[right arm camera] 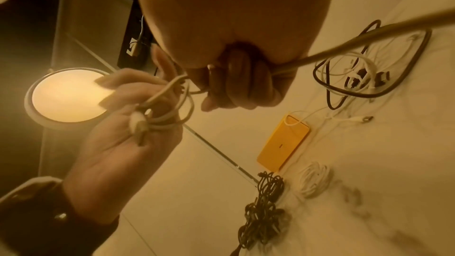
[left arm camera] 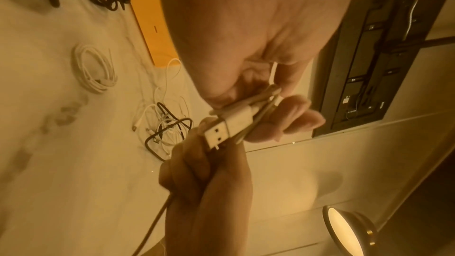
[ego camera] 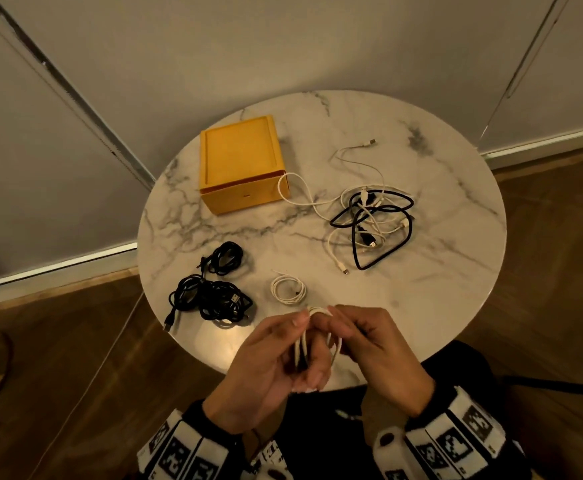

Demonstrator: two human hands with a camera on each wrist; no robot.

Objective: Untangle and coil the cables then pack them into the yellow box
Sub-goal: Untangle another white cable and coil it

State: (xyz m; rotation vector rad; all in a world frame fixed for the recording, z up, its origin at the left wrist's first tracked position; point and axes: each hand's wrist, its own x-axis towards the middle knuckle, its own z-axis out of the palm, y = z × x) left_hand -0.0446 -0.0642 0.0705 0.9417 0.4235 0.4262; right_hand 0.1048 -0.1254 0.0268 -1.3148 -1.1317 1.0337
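Over the table's near edge, both hands hold one white cable (ego camera: 303,344) wound in loops. My left hand (ego camera: 283,344) pinches the loops and the white USB plug (left arm camera: 221,127) between thumb and fingers. My right hand (ego camera: 355,337) is curled round the cable's free length (right arm camera: 320,55). The yellow box (ego camera: 241,161) stands at the table's far left. To its right lies a tangle of white and black cables (ego camera: 373,220), one white loop touching the box's corner. A coiled white cable (ego camera: 288,289) and coiled black cables (ego camera: 210,292) lie near my hands.
The round marble table (ego camera: 439,271) is small, with wooden floor all around and grey walls behind. A lit round lamp (right arm camera: 66,94) glows below the hands in the wrist views. Bare marble shows between the box and the coils.
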